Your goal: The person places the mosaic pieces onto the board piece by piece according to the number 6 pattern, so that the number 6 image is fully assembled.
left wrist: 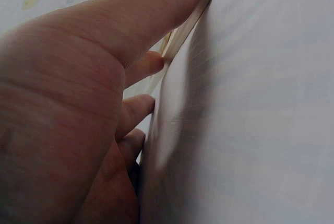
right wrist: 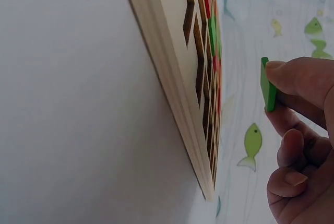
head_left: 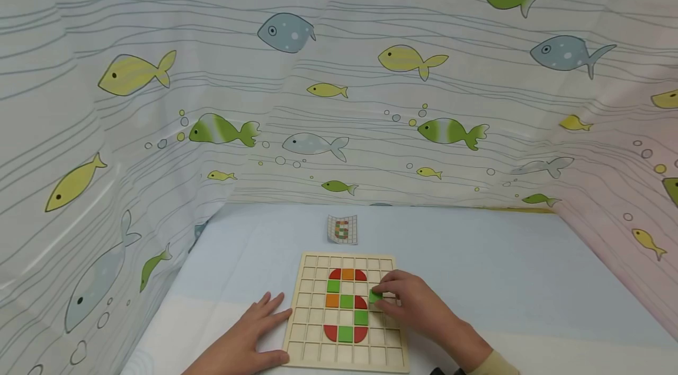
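A wooden grid board (head_left: 312, 354) lies on the table with red rounded tiles (head_left: 331, 332), green square tiles (head_left: 345, 334) and orange square tiles (head_left: 348, 274) set in its middle cells. My right hand (head_left: 415, 303) pinches a green square tile (right wrist: 268, 85) between thumb and fingertips, over the right part of the board. In the right wrist view this tile is apart from the board, seen nearly edge-on. My left hand (head_left: 248, 331) rests at the board's left edge, fingers spread, thumb (left wrist: 151, 15) and fingertips touching the rim.
Behind the board lies a small picture card (head_left: 342, 229) showing a similar tile pattern on a grid. A pale blue and white cloth (head_left: 477, 257) covers the table. Fish-printed curtains (head_left: 360, 128) enclose the back and sides.
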The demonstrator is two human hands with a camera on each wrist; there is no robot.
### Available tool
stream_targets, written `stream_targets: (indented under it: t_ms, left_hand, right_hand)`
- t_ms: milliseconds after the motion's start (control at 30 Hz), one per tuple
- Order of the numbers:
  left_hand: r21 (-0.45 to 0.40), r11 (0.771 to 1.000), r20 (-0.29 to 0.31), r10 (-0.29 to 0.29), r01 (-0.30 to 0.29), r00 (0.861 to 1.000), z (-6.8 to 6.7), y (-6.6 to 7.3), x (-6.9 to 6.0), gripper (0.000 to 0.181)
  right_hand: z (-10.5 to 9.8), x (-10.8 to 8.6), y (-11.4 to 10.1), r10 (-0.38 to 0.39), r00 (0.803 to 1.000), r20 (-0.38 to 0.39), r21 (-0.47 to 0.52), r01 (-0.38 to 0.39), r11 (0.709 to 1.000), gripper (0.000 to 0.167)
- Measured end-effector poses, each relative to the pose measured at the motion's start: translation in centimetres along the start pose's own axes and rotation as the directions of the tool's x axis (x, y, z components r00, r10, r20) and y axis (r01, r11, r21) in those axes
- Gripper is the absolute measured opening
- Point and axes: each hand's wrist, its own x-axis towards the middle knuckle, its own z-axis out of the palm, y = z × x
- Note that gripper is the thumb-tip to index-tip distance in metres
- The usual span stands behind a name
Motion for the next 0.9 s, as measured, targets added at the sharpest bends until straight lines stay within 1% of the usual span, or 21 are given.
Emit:
stream_targets:
  t_ms: [200, 400, 533, 767, 900]
  left_hand:
    - [-0.004, 1.000, 0.006, -0.010, 0.010, 1.000, -0.1, 0.2, 0.0, 0.081]
    - [-0.011, 1.000, 0.014, -0.021, 0.021, 1.000, 0.0, 0.2, 0.1, 0.081]
    - [-0.021, 0.999, 0.022, -0.025, 0.026, 0.999, 0.0, 0.1, 0.1, 0.081]
    - [-0.018, 0.999, 0.025, -0.030, 0.031, 0.999, 0.0, 0.0, 0.2, 0.081]
    - [-0.015, 0.999, 0.029, -0.034, 0.034, 0.999, 0.0, -0.1, 0.2, 0.081]
  right_hand:
    - [0.8, 0.5, -0.7, -0.059, 0.998, 0.023, 0.035, 0.058, 0.998, 0.018]
    - [1.5, 1.2, -1.5, -0.112, 0.993, 0.048, 0.022, 0.112, 0.994, 0.019]
    - [1.9, 1.5, -1.9, -0.142, 0.987, 0.072, 0.035, 0.140, 0.990, 0.020]
    - [2.7, 1.6, -2.3, -0.223, 0.974, 0.034, 0.040, 0.222, 0.974, 0.016]
    - [2.9, 1.8, -2.6, -0.247, 0.968, 0.038, 0.050, 0.245, 0.968, 0.014]
